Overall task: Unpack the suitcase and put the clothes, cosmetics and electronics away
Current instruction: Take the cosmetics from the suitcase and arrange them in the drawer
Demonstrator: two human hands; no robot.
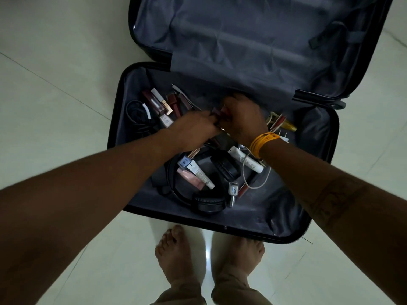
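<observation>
Feet [191, 258]: bare, on pale tiled floor [55, 95], just before suitcase.
Suitcase [123, 119]: open flat, near half strewn with headphones [209, 202], white tubes [201, 172], cable [136, 115], lipsticks [154, 102].
Left hand [193, 126]: fingers curled around small dark-red cosmetics [217, 112], mid-case.
Right hand [242, 119]: touching the left, fingers curled on same bundle; yellow bangles [262, 142] at wrist.
Far half: bare grey lining [242, 40].

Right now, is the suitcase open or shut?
Open. The suitcase lies flat on the floor with its lid folded back, and cosmetics and headphones lie exposed in the near half.
</observation>
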